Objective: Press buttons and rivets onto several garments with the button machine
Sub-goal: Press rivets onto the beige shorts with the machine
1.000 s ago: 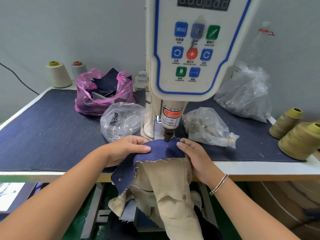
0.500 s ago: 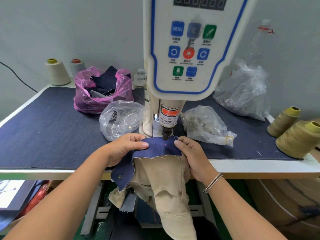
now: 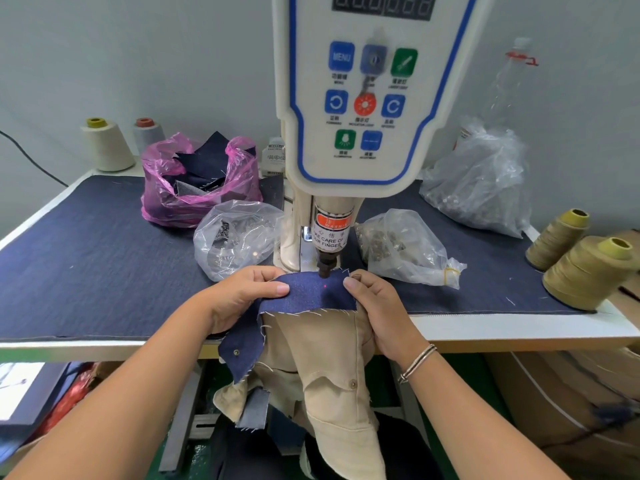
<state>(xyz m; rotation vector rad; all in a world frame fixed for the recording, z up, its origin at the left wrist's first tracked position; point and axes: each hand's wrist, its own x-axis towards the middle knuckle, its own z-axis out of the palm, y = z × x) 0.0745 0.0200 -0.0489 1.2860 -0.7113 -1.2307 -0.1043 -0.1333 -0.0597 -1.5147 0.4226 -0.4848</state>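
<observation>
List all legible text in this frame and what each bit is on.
"MENU": blue button on the button machine control panel.
"WARNING": orange label on the press head, edges partly cut off.
"...KE CARE OF ...UR FINGER": same label, below; first letters hidden.
Captions under the other panel buttons: too small to read.
Digit display at top: unlit segments, no reading.
Bottle label behind the machine: blurred, unreadable.

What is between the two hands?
In the head view, blue cloth with a red dot lies between the left hand and right hand.
</observation>
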